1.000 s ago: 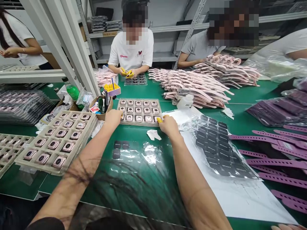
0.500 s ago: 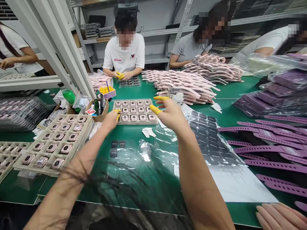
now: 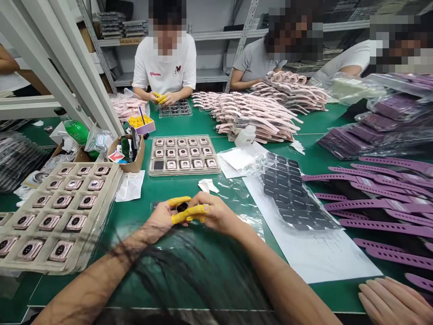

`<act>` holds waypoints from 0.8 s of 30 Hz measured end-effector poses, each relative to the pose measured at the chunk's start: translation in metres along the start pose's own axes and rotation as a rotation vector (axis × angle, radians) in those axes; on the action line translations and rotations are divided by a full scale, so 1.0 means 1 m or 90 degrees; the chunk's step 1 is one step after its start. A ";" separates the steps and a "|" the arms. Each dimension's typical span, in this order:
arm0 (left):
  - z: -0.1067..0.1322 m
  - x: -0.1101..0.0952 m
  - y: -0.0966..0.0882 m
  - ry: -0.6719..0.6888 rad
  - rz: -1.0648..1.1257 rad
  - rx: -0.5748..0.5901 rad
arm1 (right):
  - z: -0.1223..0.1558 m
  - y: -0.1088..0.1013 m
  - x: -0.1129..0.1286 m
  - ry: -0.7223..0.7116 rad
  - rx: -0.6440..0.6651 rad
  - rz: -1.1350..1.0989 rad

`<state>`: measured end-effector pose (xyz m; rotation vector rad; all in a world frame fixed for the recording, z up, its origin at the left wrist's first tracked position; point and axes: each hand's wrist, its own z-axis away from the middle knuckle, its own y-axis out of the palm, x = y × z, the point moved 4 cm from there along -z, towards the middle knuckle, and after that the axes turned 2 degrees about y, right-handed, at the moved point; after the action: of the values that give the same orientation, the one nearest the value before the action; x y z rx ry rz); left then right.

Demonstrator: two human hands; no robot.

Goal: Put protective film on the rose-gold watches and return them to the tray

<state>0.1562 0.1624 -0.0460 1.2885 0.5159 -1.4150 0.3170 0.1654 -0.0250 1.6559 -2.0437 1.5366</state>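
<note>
My left hand (image 3: 162, 217) and my right hand (image 3: 212, 212) meet over the green table, both wearing yellow finger cots. Between the fingertips of both hands sits a small watch case (image 3: 182, 207) with a dark face. Beyond them lies a tray of watch cases (image 3: 183, 155) with one slot dark and empty at its lower left. A clear plastic sheet (image 3: 250, 221) lies under my hands. A small white scrap (image 3: 207, 185) rests between my hands and the tray.
A bigger tray of rose watch cases (image 3: 64, 207) sits at left. Dark screen pieces in plastic (image 3: 291, 189) lie on white paper at right, purple straps (image 3: 379, 203) beyond. Pink straps (image 3: 257, 115) are heaped behind. Several people work opposite; another person's hand (image 3: 392, 302) rests bottom right.
Both hands pulled back from the far tray toward me and came together; a watch case from the tray's lower left slot is now held between them.
</note>
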 end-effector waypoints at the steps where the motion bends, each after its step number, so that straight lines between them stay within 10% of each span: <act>1: 0.001 0.002 -0.001 -0.017 0.011 0.004 | 0.001 0.004 0.001 -0.001 0.001 -0.013; 7: 0.006 -0.002 -0.001 -0.045 0.150 0.018 | 0.007 -0.010 0.001 0.196 -0.152 -0.315; 11: 0.001 -0.011 -0.010 0.020 0.062 -0.093 | 0.012 -0.017 -0.021 0.422 0.021 -0.140; 18: -0.008 -0.006 -0.019 0.052 -0.083 -0.092 | 0.005 -0.027 -0.067 0.439 -0.107 0.328; 24: -0.010 -0.002 -0.021 0.064 -0.156 -0.092 | 0.000 -0.011 -0.040 0.288 -0.087 0.249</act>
<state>0.1408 0.1780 -0.0547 1.2144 0.8530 -1.4872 0.3420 0.1938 -0.0424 0.7909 -2.2223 1.6390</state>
